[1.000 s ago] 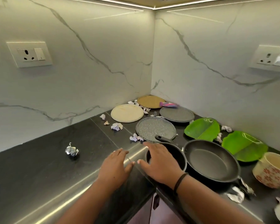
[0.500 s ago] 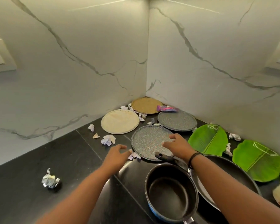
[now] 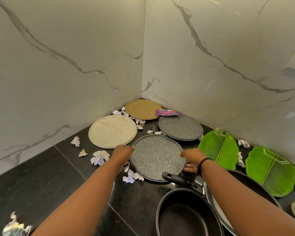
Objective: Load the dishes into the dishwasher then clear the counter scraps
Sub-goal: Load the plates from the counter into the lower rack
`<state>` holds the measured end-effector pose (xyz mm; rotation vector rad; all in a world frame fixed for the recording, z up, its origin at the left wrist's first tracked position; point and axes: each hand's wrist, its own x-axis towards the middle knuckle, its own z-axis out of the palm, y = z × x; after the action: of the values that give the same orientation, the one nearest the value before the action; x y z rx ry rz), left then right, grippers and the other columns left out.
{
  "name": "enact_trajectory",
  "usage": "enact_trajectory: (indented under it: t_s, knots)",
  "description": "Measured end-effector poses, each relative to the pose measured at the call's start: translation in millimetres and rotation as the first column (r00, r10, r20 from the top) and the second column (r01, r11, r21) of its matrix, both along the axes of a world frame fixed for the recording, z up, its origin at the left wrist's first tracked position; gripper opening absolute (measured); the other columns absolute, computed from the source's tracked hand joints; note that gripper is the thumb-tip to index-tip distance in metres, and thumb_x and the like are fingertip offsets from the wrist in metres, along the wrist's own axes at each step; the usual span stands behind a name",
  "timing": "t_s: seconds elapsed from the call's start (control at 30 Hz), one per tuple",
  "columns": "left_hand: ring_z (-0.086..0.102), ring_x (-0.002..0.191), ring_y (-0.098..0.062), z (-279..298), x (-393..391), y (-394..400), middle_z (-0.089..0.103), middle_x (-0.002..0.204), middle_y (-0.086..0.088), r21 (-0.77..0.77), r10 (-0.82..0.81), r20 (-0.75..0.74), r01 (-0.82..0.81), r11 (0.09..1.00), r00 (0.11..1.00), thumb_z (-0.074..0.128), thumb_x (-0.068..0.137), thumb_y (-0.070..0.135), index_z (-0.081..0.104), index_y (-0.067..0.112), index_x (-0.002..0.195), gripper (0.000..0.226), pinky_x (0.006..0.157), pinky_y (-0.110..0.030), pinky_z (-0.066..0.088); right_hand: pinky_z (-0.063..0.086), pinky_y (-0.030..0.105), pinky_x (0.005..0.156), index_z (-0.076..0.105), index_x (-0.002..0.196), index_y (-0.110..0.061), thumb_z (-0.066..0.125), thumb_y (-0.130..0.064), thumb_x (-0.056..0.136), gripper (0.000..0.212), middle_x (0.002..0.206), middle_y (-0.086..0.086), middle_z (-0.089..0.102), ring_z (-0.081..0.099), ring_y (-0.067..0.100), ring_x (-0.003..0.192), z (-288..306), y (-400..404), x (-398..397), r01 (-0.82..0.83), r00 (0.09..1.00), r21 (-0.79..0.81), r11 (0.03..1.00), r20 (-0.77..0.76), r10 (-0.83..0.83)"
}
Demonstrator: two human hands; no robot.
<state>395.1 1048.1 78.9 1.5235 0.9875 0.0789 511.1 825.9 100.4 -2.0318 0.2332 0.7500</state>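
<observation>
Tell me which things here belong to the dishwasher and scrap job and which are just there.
Job: near speckled plate gripped by left hand and right hand; cream plate; saucepan; paper scraps.
Just there: marble wall.

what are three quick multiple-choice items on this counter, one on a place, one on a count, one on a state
1. Where does the pink wrapper lie?
A. between the tan plate and the far grey plate
B. in the saucepan
C. on a leaf plate

2. How many leaf plates are there?
A. one
B. two
C. four

3. What are the hands doing?
A. both grip the near grey plate
B. both hang idle
C. one holds a pan handle

Key: 1 A, it bridges those two rims. 2 B, a second leaf plate lies right of the first. 3 A, the left hand and the right hand clasp opposite edges.
</observation>
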Motion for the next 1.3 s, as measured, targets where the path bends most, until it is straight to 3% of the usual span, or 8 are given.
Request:
enact_trajectory:
  t_s: [0.17,0.3,0.47,0.67,0.83,1.0,1.13,1.3]
  knots:
    - [0.045,0.074,-0.022,0.2,3.9,11.2,0.048,0.079,-0.012,-0.029,0.051,-0.077,-0.054,0.998,0.996,0.062,0.086,0.001,0.054,0.001,0.089,0.009,0.064,-0.032,0.039,0.035,0.015,0.030,0.040,0.073,-0.007,0.057,-0.007,0.093,0.025,0.066,0.009,0.037,0.042,0.017,0.047,-3.7,-0.2,4.8,0.011,0.998,-0.032,0.999,-0.057,-0.012]
    - [0.039,0.066,-0.019,7.8,1.4,20.8,0.043,0.077,-0.010,-0.089,0.113,-0.043,-0.116,0.989,0.993,0.062,0.085,-0.004,0.057,-0.001,0.097,0.014,0.055,-0.029,0.036,0.034,0.013,0.030,0.045,0.067,-0.005,0.053,-0.001,0.091,0.025,0.057,0.008,0.039,0.037,0.010,0.024,-8.5,-2.1,5.1,0.075,0.993,0.036,0.997,-0.096,-0.071]
    - [0.050,0.062,-0.018,32.3,-6.8,17.0,0.051,0.075,-0.013,-0.220,0.213,0.103,-0.187,0.957,0.972,0.051,0.089,-0.012,0.055,0.000,0.085,0.013,0.046,-0.023,0.048,0.042,0.015,0.032,0.052,0.070,-0.002,0.048,0.005,0.090,0.022,0.056,0.008,0.046,0.044,0.009,0.034,3.8,6.3,-2.1,0.144,0.990,0.176,0.974,-0.030,-0.141]
    - [0.058,0.077,-0.021,51.4,-19.0,34.2,0.065,0.092,-0.014,-0.167,0.214,0.274,-0.173,0.971,0.937,0.051,0.088,-0.009,0.065,0.008,0.084,0.022,0.074,-0.033,0.051,0.042,0.017,0.040,0.059,0.087,-0.015,0.057,-0.003,0.091,0.013,0.068,0.001,0.051,0.039,0.009,0.053,27.5,16.1,-13.0,0.163,0.981,0.334,0.929,0.043,-0.187]
    - [0.064,0.087,-0.023,83.2,-18.9,14.6,0.068,0.097,-0.013,-0.138,0.135,0.447,-0.081,0.987,0.884,0.049,0.090,-0.009,0.065,0.007,0.099,0.025,0.085,-0.037,0.053,0.049,0.026,0.060,0.061,0.108,-0.012,0.053,-0.004,0.093,0.018,0.083,0.003,0.063,0.056,0.013,0.067,62.0,-5.6,-26.3,0.162,0.964,0.589,0.791,0.077,-0.255]
    - [0.062,0.083,-0.018,113.8,3.8,-54.3,0.067,0.098,-0.011,-0.182,0.005,0.515,0.104,0.978,0.857,0.047,0.093,-0.006,0.063,0.005,0.108,0.024,0.081,-0.036,0.053,0.055,0.029,0.067,0.056,0.115,-0.007,0.052,-0.003,0.095,0.021,0.090,0.006,0.066,0.061,0.017,0.074,99.1,-86.2,-42.4,0.179,0.915,0.663,0.727,0.161,-0.371]
    - [0.060,0.072,-0.014,124.5,17.7,-141.6,0.066,0.086,-0.004,-0.210,-0.169,0.510,0.312,0.927,0.844,0.044,0.095,-0.003,0.065,0.006,0.105,0.025,0.068,-0.031,0.052,0.055,0.028,0.067,0.057,0.098,-0.008,0.050,-0.002,0.096,0.010,0.086,0.006,0.064,0.061,0.016,0.072,113.5,-180.3,-70.2,0.302,0.828,0.643,0.704,0.189,-0.528]
    - [0.060,0.072,-0.013,128.0,10.6,-265.9,0.065,0.086,-0.004,-0.230,-0.391,0.465,0.535,0.813,0.794,0.045,0.096,-0.002,0.061,0.008,0.110,0.023,0.061,-0.026,0.052,0.053,0.021,0.051,0.061,0.095,-0.008,0.051,-0.003,0.096,0.011,0.081,0.005,0.064,0.059,0.014,0.068,113.6,-311.6,-137.6,0.446,0.714,0.636,0.629,0.170,-0.679]
